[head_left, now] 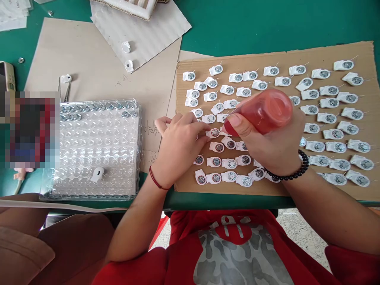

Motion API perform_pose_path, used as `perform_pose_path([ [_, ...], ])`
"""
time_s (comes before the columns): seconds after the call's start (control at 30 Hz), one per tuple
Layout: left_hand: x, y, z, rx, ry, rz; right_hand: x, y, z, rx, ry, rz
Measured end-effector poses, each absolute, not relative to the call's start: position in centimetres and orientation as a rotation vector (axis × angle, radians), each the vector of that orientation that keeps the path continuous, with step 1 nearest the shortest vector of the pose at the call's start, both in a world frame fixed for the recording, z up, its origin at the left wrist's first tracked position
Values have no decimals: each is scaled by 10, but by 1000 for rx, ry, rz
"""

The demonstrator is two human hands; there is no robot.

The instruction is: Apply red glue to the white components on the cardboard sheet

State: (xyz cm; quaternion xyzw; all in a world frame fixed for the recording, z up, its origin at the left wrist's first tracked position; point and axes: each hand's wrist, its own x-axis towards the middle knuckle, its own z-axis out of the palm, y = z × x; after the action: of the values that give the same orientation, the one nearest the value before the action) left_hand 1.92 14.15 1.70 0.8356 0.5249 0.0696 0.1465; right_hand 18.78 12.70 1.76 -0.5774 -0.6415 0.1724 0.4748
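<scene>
Many small white pieces with round metal centres lie in rows on a brown cardboard sheet (pixel 279 55). My right hand (pixel 267 146) is wrapped round a red translucent bottle (pixel 264 111), tilted with its narrow end down to the left, near the pieces at the middle left of the sheet. My left hand (pixel 184 138) has its thumb and forefinger at one white piece (pixel 214 133), pinching its left end just left of the bottle's lower end. The bottle's tip is hidden by my right thumb and the bottle itself.
Left of the cardboard is a clear plastic tray (pixel 97 150) with round metal parts along its top rows and a loose white piece (pixel 97 174) on it. Tweezers (pixel 67 91) lie behind it. A foam sheet (pixel 142 35) is further back. Another person's leg (pixel 68 245) shows at lower left.
</scene>
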Motion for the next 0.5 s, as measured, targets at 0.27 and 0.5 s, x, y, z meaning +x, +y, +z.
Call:
perform_pose_path([
  [0.27, 20, 142, 17, 2388, 1517, 195, 189, 127, 19, -1411, -1565, 426],
  [0.5, 20, 142, 17, 2388, 1527, 197, 188, 127, 16, -1370, -1551, 453],
])
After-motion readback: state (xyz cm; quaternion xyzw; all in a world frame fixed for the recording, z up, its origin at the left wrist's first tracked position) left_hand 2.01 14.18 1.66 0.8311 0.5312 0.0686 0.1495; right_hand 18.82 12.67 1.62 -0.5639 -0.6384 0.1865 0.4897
